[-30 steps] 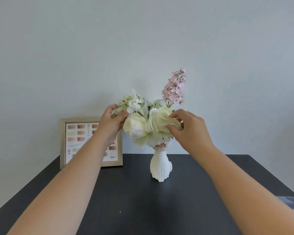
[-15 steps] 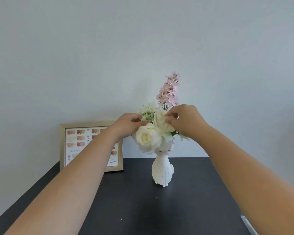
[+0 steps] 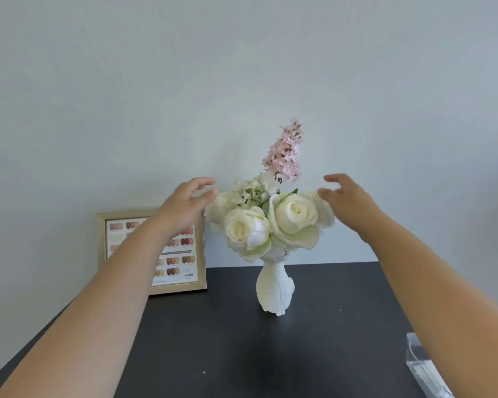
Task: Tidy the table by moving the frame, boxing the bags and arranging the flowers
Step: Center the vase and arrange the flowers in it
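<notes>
A white vase [image 3: 274, 291] stands upright on the dark table [image 3: 242, 354], holding white roses [image 3: 270, 225] and a tall pink flower spike [image 3: 286, 152]. My left hand [image 3: 186, 205] hovers just left of the bouquet with fingers apart, holding nothing. On the other side, my right hand [image 3: 348, 201] is open beside the right rose, close to its petals. A gold picture frame [image 3: 156, 251] showing colour swatches leans against the wall at the back left, partly hidden by my left forearm.
A clear plastic box [image 3: 423, 366] lies at the table's right front edge, partly behind my right arm. A plain pale wall [image 3: 242, 81] rises directly behind the table. The table's left edge runs diagonally toward the lower left.
Both hands have let go of the flowers and drawn apart to either side of the bouquet. The roses now face forward and sit closer together.
</notes>
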`<action>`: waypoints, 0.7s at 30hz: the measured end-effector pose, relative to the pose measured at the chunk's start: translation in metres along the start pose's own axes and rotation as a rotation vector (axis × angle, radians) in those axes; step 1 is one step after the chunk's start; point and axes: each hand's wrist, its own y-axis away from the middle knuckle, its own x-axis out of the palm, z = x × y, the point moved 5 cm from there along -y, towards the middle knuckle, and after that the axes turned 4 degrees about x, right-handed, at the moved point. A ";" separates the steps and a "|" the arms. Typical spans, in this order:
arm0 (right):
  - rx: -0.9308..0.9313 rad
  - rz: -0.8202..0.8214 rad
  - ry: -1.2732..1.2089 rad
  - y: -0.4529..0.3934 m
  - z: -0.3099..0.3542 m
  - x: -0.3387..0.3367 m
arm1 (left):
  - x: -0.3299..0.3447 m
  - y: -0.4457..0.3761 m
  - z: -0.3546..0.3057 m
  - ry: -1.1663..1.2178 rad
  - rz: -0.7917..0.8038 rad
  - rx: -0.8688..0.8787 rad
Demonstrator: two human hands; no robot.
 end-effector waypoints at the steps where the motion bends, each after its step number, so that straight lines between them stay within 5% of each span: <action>1: 0.068 0.084 -0.022 0.000 -0.007 0.009 | 0.008 -0.002 0.003 0.032 0.038 -0.031; 4: 0.125 0.225 -0.145 0.007 -0.011 0.030 | 0.031 -0.011 0.012 0.176 0.114 -0.111; 9: 0.071 0.052 -0.257 -0.009 -0.010 0.024 | 0.041 -0.028 0.009 0.401 0.021 -0.148; 21: -0.056 0.224 -0.013 -0.036 0.020 0.037 | 0.059 -0.032 -0.004 0.116 0.114 -0.046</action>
